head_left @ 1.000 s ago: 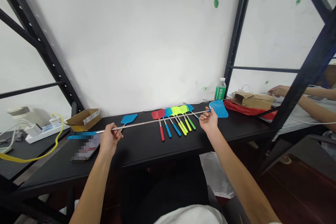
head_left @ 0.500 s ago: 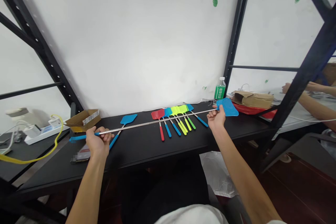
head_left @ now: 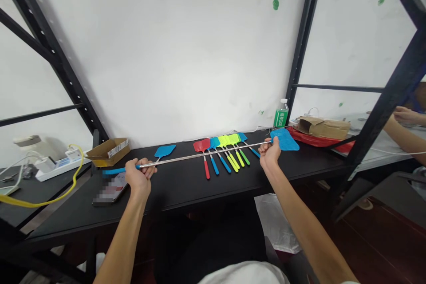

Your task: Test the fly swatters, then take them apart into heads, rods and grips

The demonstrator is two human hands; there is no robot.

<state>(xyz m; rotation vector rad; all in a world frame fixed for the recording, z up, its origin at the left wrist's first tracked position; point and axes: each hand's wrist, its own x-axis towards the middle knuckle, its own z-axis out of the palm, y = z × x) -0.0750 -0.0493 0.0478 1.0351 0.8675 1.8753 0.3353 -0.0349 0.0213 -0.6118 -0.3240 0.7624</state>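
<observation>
Stretched across the black table between my hands is a long blue fly swatter [head_left: 199,155] with a thin metal rod. My left hand [head_left: 139,175] is closed around the rod just where the blue handle begins. At the other end my right hand [head_left: 270,151] pinches the rod near the blue mesh head. Behind the rod lies a row of short fly swatters: a red one [head_left: 206,168], several blue and yellow ones [head_left: 231,162], and a green-handled one [head_left: 245,158]. Another blue swatter [head_left: 165,151] lies apart, near my left hand, its handle hidden.
An open cardboard box [head_left: 108,153] and a phone [head_left: 111,190] are at the left, with a power strip [head_left: 61,167] and a yellow cable [head_left: 75,177] beyond. A green-labelled bottle [head_left: 281,114] and a torn carton [head_left: 322,127] stand at the right. Another person's arms [head_left: 404,126] show far right.
My left hand has moved right and my right hand slightly left, bringing them closer together with the swatter between them. More of the phone is now uncovered.
</observation>
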